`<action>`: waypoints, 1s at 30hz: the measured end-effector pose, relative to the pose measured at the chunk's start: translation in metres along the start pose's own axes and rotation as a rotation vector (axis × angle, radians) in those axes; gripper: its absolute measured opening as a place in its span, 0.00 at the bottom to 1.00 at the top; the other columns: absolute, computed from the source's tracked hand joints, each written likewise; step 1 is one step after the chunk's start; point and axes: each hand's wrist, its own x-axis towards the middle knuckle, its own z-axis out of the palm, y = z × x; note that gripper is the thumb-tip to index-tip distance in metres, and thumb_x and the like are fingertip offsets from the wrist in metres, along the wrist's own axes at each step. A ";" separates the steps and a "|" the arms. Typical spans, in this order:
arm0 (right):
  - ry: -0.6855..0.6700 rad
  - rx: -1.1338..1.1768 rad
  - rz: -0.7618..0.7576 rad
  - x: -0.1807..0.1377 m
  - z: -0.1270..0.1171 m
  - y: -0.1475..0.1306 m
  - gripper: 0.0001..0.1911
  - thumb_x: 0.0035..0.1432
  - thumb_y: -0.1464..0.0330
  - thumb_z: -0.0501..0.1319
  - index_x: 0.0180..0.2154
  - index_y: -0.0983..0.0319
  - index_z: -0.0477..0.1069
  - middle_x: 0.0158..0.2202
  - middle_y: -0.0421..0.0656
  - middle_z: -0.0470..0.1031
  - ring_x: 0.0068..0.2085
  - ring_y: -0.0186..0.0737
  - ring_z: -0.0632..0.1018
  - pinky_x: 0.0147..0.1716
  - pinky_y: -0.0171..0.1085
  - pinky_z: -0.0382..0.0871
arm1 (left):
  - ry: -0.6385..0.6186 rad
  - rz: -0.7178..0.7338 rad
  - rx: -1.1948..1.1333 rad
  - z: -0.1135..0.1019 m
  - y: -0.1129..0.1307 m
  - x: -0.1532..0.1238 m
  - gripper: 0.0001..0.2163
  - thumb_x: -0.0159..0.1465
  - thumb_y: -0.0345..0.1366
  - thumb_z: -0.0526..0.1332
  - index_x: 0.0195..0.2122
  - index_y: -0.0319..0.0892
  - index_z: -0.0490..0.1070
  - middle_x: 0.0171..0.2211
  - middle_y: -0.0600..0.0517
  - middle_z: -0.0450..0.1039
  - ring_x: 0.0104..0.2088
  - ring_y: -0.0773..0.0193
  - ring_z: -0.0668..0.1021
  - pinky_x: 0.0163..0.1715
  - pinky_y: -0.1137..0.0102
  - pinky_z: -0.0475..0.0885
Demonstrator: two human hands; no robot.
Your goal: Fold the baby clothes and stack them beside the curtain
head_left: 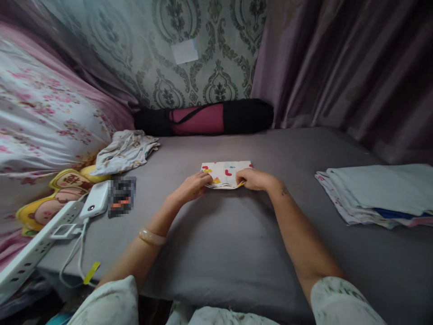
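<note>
A folded white cloth [221, 170] with red, yellow and blue prints lies on the grey sheet in front of me. Its near edge is gripped at the left corner by my left hand [196, 186], fingers closed over the fabric. At the right corner my right hand [253, 178] pinches the same edge, with the fingertips partly hidden in the fold. The near edge shows several layers and looks slightly raised.
A stack of folded cloths [382, 189] lies at the right. On the left are a crumpled cloth [126, 151], a white power bank [96, 198], a power strip [40, 246] with cables and a yellow plush [54, 203]. A black and maroon bag [199, 119] lies along the wall.
</note>
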 end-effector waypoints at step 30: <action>0.389 -0.183 0.181 0.038 0.074 -0.036 0.30 0.67 0.65 0.41 0.66 0.70 0.52 0.69 0.50 0.49 0.68 0.48 0.52 0.65 0.51 0.42 | 0.052 -0.526 0.229 0.069 0.020 0.050 0.27 0.71 0.45 0.40 0.66 0.36 0.54 0.67 0.39 0.53 0.67 0.48 0.56 0.64 0.56 0.51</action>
